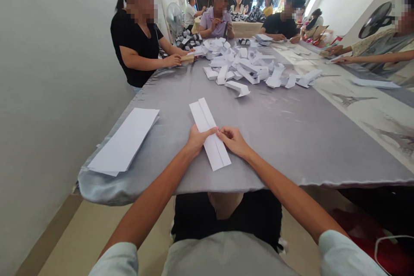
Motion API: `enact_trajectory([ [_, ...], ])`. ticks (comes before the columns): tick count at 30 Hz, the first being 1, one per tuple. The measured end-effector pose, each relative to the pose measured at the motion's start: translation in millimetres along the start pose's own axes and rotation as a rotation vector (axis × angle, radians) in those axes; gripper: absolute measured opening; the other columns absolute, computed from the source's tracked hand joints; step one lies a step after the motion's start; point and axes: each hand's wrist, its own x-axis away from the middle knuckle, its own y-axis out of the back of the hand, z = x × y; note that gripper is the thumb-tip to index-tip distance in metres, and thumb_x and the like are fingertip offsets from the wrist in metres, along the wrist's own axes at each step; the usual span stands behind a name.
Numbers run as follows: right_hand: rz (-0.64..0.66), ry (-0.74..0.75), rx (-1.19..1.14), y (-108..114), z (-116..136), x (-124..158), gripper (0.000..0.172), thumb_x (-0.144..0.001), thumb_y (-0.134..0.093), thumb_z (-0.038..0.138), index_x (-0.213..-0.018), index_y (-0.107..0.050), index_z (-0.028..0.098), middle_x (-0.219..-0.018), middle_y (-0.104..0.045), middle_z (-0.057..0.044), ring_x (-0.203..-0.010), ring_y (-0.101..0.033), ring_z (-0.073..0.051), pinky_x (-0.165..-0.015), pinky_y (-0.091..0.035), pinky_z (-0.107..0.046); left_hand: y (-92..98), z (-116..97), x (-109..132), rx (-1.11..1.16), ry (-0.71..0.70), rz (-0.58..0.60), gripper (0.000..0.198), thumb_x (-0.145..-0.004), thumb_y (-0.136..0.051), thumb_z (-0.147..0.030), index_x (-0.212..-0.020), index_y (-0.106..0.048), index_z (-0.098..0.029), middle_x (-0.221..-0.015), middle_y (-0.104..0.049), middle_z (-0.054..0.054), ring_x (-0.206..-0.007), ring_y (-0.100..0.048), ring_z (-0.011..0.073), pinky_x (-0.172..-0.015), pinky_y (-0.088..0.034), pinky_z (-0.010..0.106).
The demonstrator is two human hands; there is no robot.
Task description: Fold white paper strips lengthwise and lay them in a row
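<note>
Left hand [196,140], right hand [233,141] — folded paper strip [207,123] between, touching both

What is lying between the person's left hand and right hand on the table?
In the head view, a folded white paper strip lies on the gray cloth between the left hand and the right hand, and both hands touch it.

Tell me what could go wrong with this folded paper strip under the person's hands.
The paper strip lies on a shiny grey cloth, so it might slip under the left hand and right hand, leaving a crooked crease. The stack of white paper sheets lies close to the cloth's rumpled edge and could slide off if the cloth gets tugged.
</note>
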Motion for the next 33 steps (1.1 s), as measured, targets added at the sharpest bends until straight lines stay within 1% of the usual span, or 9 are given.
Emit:
enact_trajectory([
  [6, -0.030, 0.043, 0.086, 2, 0, -2, 0.034, -0.090, -0.062, 0.041, -0.067, -0.050, 0.020, -0.063, -0.040, 0.004, -0.059, -0.037, -0.011, -0.055, -0.028, -0.027, 0.8, 3, -3, 0.035, -0.032, -0.027, 0.051, -0.059, -0.101, -0.034, -0.095, -0.072, -0.014, -0.097, -0.075, 0.010, -0.084, -0.070, 0.0217, -0.074, -0.058, 0.035],
  [8, -0.038, 0.042, 0.092, 2, -1, -2, 0.035, -0.090, -0.062, 0.043, -0.066, -0.051, 0.020, -0.063, -0.041, 0.004, -0.059, -0.038, -0.012, -0.055, -0.029, -0.027, 1.3, 3, -4, 0.046, -0.031, -0.040, 0.050, -0.059, -0.101, -0.035, -0.094, -0.072, -0.014, -0.097, -0.076, 0.010, -0.084, -0.070, 0.0218, -0.075, -0.059, 0.035],
  [10, -0.049, 0.026, 0.076, 1, -1, -2, 0.038, -0.091, -0.063, 0.048, -0.067, -0.052, 0.020, -0.062, -0.043, 0.003, -0.058, -0.039, -0.012, -0.055, -0.030, -0.027, 1.4, 2, -3, 0.030, -0.012, -0.026, 0.051, -0.058, -0.101, -0.035, -0.094, -0.072, -0.014, -0.097, -0.076, 0.010, -0.082, -0.071, 0.0222, -0.075, -0.059, 0.036],
  [13, -0.059, -0.003, 0.019, -1, -2, -1, 0.042, -0.093, -0.064, 0.057, -0.074, -0.055, 0.021, -0.064, -0.049, 0.002, -0.057, -0.043, -0.013, -0.053, -0.031, -0.027, 0.7, 1, -1, 0.007, 0.030, 0.020, 0.054, -0.057, -0.102, -0.034, -0.097, -0.072, -0.014, -0.097, -0.076, 0.011, -0.081, -0.071, 0.0226, -0.074, -0.058, 0.037],
  [15, -0.052, -0.007, 0.002, -1, -2, -1, 0.040, -0.094, -0.064, 0.057, -0.077, -0.057, 0.021, -0.065, -0.050, 0.002, -0.057, -0.044, -0.013, -0.052, -0.031, -0.027, 0.2, 0, 0, 0.009, 0.045, 0.018, 0.055, -0.057, -0.102, -0.034, -0.098, -0.071, -0.014, -0.099, -0.076, 0.012, -0.082, -0.071, 0.0231, -0.075, -0.058, 0.037],
  [19, -0.046, 0.016, 0.070, 1, -2, -1, 0.036, -0.092, -0.064, 0.049, -0.072, -0.054, 0.021, -0.063, -0.046, 0.003, -0.057, -0.042, -0.013, -0.052, -0.030, -0.027, 0.2, -1, -1, 0.033, -0.002, -0.003, 0.052, -0.059, -0.100, -0.034, -0.097, -0.071, -0.014, -0.099, -0.076, 0.013, -0.083, -0.071, 0.0231, -0.076, -0.057, 0.037],
  [24, -0.074, 0.036, 0.111, 1, 1, -1, 0.029, -0.086, -0.062, 0.039, -0.066, -0.050, 0.021, -0.060, -0.042, 0.004, -0.056, -0.037, -0.011, -0.054, -0.027, -0.027, 0.2, -1, -3, 0.072, -0.037, -0.021, 0.047, -0.061, -0.099, -0.034, -0.093, -0.071, -0.014, -0.094, -0.074, 0.009, -0.079, -0.069, 0.0204, -0.074, -0.056, 0.035],
  [28, -0.055, 0.053, 0.104, 1, 3, 0, 0.026, -0.082, -0.061, 0.034, -0.062, -0.048, 0.021, -0.059, -0.040, 0.005, -0.055, -0.034, -0.011, -0.054, -0.025, -0.028, -1.0, -4, -3, 0.108, -0.040, -0.074, 0.045, -0.060, -0.099, -0.031, -0.090, -0.069, -0.015, -0.091, -0.073, 0.006, -0.077, -0.068, 0.0188, -0.071, -0.056, 0.033],
  [33, -0.024, 0.033, 0.096, 2, 4, 0, 0.025, -0.079, -0.060, 0.032, -0.060, -0.048, 0.021, -0.058, -0.040, 0.005, -0.054, -0.034, -0.011, -0.053, -0.025, -0.027, -1.3, -10, -3, 0.118, -0.069, -0.153, 0.045, -0.058, -0.098, -0.031, -0.089, -0.068, -0.015, -0.090, -0.072, 0.006, -0.076, -0.067, 0.0192, -0.070, -0.055, 0.033],
])
